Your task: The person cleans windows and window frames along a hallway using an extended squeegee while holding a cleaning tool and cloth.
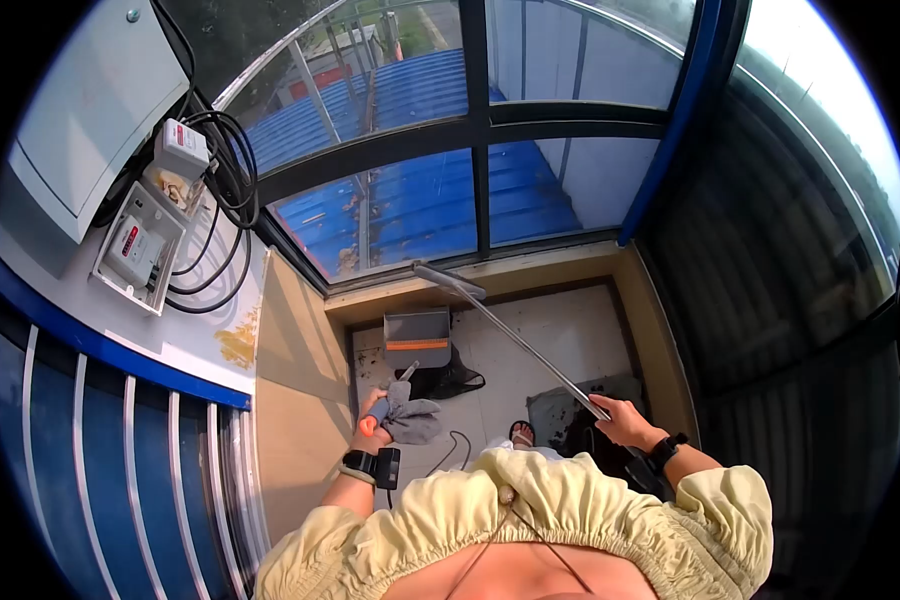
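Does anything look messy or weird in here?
Yes. A yellow-brown patch blotches the white wall beside the beige panel, as if stained or peeling. Above it, thick black cables hang in loose, untidy loops. Dark specks litter the pale tiled floor beside the grey plastic dustpan, looking unswept.

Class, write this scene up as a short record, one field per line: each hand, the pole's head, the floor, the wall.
Left hand: grips a blue-grey handle with an orange end; grey cloth beside it
Right hand: grips a metal pole
Pole's head: grey, near the window's foot; contact unclear
Floor: grey dustpan, black bag
Wall: two white meters
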A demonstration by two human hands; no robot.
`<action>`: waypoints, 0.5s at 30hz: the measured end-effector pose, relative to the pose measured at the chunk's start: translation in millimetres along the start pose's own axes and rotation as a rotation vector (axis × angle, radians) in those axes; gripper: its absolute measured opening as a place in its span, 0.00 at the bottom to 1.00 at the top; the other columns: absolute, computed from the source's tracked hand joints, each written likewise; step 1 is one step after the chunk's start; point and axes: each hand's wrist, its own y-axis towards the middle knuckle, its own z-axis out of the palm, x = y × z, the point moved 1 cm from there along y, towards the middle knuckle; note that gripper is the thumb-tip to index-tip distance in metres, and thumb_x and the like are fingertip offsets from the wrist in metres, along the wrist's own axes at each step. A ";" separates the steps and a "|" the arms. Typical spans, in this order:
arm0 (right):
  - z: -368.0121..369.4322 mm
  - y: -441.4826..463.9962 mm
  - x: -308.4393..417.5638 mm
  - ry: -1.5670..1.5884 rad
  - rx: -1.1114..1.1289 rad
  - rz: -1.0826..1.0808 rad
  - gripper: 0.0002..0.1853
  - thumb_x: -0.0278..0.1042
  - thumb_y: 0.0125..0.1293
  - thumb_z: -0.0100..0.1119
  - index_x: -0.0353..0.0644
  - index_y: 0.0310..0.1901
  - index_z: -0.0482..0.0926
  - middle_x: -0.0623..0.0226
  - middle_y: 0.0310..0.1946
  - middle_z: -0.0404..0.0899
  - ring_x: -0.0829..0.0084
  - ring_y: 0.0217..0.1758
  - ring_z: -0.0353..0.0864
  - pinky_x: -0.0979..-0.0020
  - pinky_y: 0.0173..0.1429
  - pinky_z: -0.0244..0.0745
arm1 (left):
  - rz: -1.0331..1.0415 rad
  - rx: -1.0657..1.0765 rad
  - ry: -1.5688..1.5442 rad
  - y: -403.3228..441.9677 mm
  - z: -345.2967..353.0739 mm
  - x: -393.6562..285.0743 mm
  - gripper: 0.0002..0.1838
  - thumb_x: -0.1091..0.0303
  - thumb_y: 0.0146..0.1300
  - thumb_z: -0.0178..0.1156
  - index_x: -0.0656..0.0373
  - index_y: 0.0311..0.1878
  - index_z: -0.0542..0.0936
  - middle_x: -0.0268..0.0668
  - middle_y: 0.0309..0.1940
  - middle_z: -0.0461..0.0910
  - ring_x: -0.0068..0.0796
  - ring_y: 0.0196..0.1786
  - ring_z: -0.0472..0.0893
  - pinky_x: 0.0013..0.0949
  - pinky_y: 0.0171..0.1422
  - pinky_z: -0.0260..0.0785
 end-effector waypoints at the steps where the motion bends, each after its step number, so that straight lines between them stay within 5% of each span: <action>1: -1.0 -17.1 -16.5 0.022 -0.045 0.021 0.31 0.22 0.58 0.57 0.37 0.66 0.66 0.58 0.23 0.79 0.72 0.19 0.77 0.70 0.26 0.74 | -0.012 -0.012 0.003 -7.4 1.3 8.8 0.13 0.59 0.57 0.57 0.59 0.37 0.80 0.38 0.35 0.83 0.38 0.39 0.82 0.41 0.53 0.75; 7: 8.1 -100.2 -26.6 0.300 -0.183 0.309 0.30 0.20 0.59 0.57 0.39 0.66 0.67 0.67 0.18 0.76 0.78 0.15 0.73 0.73 0.19 0.69 | -0.044 -0.028 0.001 -38.2 -21.8 40.1 0.13 0.60 0.57 0.57 0.59 0.37 0.80 0.39 0.35 0.83 0.39 0.39 0.82 0.42 0.52 0.75; 15: 65.5 -194.0 10.0 0.433 -0.432 0.181 0.30 0.17 0.56 0.59 0.40 0.63 0.71 0.70 0.14 0.74 0.82 0.14 0.74 0.77 0.19 0.67 | -0.115 -0.002 0.037 -77.2 -47.4 75.0 0.13 0.60 0.57 0.57 0.60 0.37 0.80 0.39 0.35 0.83 0.39 0.39 0.82 0.42 0.52 0.75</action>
